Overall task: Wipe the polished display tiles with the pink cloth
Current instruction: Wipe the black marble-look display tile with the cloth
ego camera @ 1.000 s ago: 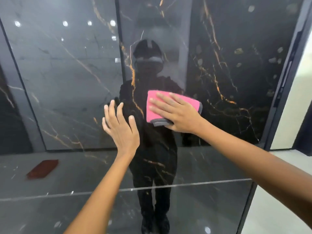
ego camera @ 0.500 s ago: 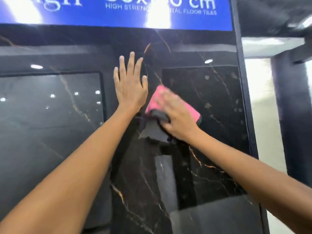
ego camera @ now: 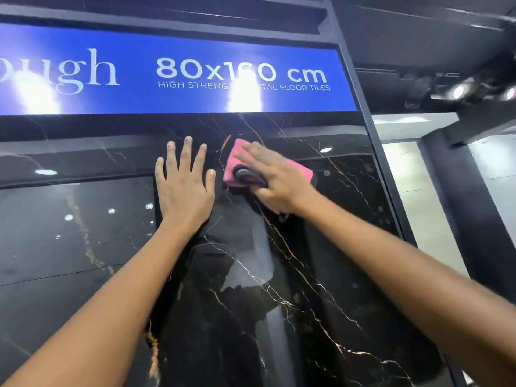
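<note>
Both hands higher on tile (ego camera: pixel 321 275); right hand (ego camera: pixel 275 180) flat on pink cloth (ego camera: pixel 300 170), left hand (ego camera: pixel 185 185) splayed.

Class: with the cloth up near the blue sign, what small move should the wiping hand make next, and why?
Probably sweep the pink cloth downward: the right hand presses it just under the blue sign, and the black tile below stretches on.

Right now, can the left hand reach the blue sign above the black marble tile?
Probably yes: the left hand lies flat on the black marble tile just below the blue sign, nothing between.
</note>
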The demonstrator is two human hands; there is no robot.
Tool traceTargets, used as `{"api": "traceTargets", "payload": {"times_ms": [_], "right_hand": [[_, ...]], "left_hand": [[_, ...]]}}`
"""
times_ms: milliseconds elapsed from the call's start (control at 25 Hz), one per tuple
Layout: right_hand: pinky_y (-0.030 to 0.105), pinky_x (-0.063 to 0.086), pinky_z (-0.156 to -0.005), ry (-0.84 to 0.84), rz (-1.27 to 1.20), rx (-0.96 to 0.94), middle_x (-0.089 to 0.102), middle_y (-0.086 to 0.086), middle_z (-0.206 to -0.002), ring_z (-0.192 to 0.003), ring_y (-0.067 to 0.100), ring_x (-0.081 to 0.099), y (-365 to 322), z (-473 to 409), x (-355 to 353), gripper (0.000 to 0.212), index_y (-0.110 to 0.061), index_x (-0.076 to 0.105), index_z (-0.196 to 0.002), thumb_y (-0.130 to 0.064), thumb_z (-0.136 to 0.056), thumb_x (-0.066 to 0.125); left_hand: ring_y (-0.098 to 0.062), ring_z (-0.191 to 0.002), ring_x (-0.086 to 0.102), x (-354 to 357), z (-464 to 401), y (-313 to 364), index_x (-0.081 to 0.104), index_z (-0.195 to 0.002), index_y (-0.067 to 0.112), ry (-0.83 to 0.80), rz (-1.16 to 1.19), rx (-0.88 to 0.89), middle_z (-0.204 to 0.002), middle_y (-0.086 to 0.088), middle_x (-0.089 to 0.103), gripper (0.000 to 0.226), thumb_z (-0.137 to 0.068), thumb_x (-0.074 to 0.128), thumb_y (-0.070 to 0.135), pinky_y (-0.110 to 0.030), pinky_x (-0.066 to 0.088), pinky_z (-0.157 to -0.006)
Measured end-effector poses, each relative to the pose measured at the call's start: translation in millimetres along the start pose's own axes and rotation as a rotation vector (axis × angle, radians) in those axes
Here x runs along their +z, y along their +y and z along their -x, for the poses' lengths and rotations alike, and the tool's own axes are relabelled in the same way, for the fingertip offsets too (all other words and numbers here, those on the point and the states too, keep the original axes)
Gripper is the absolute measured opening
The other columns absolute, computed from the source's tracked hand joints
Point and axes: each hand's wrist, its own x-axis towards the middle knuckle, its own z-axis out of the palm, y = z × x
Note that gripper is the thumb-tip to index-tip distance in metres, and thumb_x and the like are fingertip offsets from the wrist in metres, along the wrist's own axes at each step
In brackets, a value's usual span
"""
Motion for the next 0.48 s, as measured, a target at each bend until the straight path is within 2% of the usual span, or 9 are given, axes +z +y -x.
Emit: {"api": "traceTargets", "payload": {"times_ms": [40,80,160,200,240,280,400,440,480], "right_hand": [[0.029,0.024,-0.116,0.026,0.008,0.067,0.051,0.014,-0.140,-0.132,0.021,0.041,28.1,1.8,-15.0,0.061,-0.019,0.056,-0.132,-0.025,-0.072,0.047],[0.034,0.033,-0.111,0.068,0.002,0.283,0.054,0.009,-0.133,-0.125,0.020,0.046,55.9,3.4,-32.3,0.058,-0.025,0.056,-0.128,-0.026,-0.071,0.045],[0.041,0.037,-0.105,0.255,-0.081,0.916,0.052,0.005,-0.129,-0.121,0.026,0.047,87.0,0.3,-63.1,0.048,-0.028,0.052,-0.123,-0.024,-0.076,0.044],[0.041,0.034,-0.106,0.311,-0.059,1.103,0.050,0.006,-0.132,-0.124,0.028,0.044,80.6,-9.6,-63.0,0.044,-0.025,0.053,-0.122,-0.023,-0.079,0.045],[0.038,0.031,-0.106,0.363,-0.039,1.107,0.050,0.006,-0.133,-0.125,0.028,0.043,57.8,-26.7,-54.3,0.041,-0.024,0.056,-0.120,-0.022,-0.080,0.047],[0.032,0.030,-0.104,0.368,-0.066,0.953,0.051,0.006,-0.131,-0.123,0.026,0.044,28.3,-46.3,-39.7,0.039,-0.023,0.060,-0.118,-0.020,-0.080,0.050],[0.025,0.017,-0.111,-0.007,-0.029,0.248,0.037,0.002,-0.151,-0.139,0.019,0.030,-33.3,-70.1,-2.5,0.056,-0.023,0.046,-0.141,-0.021,-0.085,0.053],[0.025,0.015,-0.113,-0.092,-0.007,0.161,0.031,-0.001,-0.155,-0.142,0.017,0.026,-24.1,-70.3,-14.8,0.061,-0.027,0.039,-0.146,-0.021,-0.087,0.053],[0.025,0.021,-0.110,-0.089,-0.004,0.218,0.033,-0.002,-0.154,-0.140,0.018,0.031,3.2,-62.5,-28.1,0.061,-0.031,0.040,-0.144,-0.019,-0.085,0.053]], "left_hand": [[-0.028,-0.150,0.003,-0.4,-0.1,-0.5,0.023,-0.154,0.024,-0.003,-0.006,-0.001,-0.164,-0.001,0.010,0.053,-0.104,0.030,0.037,-0.045,0.003,-0.119],[-0.028,-0.150,0.002,-1.0,0.3,0.2,0.021,-0.155,0.024,-0.014,-0.016,-0.003,-0.164,-0.001,0.009,0.053,-0.104,0.028,0.038,-0.045,0.003,-0.119],[-0.028,-0.150,-0.002,-2.3,0.7,2.7,0.016,-0.156,0.026,-0.042,-0.033,-0.006,-0.164,0.000,0.004,0.054,-0.104,0.025,0.039,-0.044,0.001,-0.120],[-0.027,-0.150,-0.003,-3.1,0.1,3.6,0.014,-0.156,0.026,-0.049,-0.038,-0.008,-0.164,0.000,0.003,0.054,-0.104,0.023,0.039,-0.044,0.001,-0.120],[-0.027,-0.150,-0.003,-3.5,-0.7,4.0,0.013,-0.156,0.026,-0.053,-0.043,-0.008,-0.164,0.001,0.002,0.055,-0.104,0.023,0.039,-0.044,0.001,-0.120],[-0.027,-0.150,-0.003,-4.5,-1.3,3.7,0.013,-0.156,0.026,-0.054,-0.051,-0.006,-0.164,0.000,0.002,0.055,-0.104,0.024,0.039,-0.044,0.002,-0.120],[-0.028,-0.150,0.001,-7.8,-1.6,2.0,0.019,-0.155,0.020,-0.059,-0.078,0.003,-0.164,-0.002,0.006,0.057,-0.102,0.030,0.036,-0.045,0.006,-0.119],[-0.028,-0.150,0.001,-10.0,-2.1,2.2,0.020,-0.155,0.018,-0.074,-0.071,0.007,-0.164,-0.002,0.006,0.057,-0.102,0.030,0.037,-0.046,0.005,-0.120],[-0.029,-0.150,0.000,-12.7,-2.1,3.2,0.019,-0.155,0.018,-0.098,-0.058,0.010,-0.164,-0.003,0.005,0.057,-0.102,0.029,0.039,-0.046,0.005,-0.120]]}}
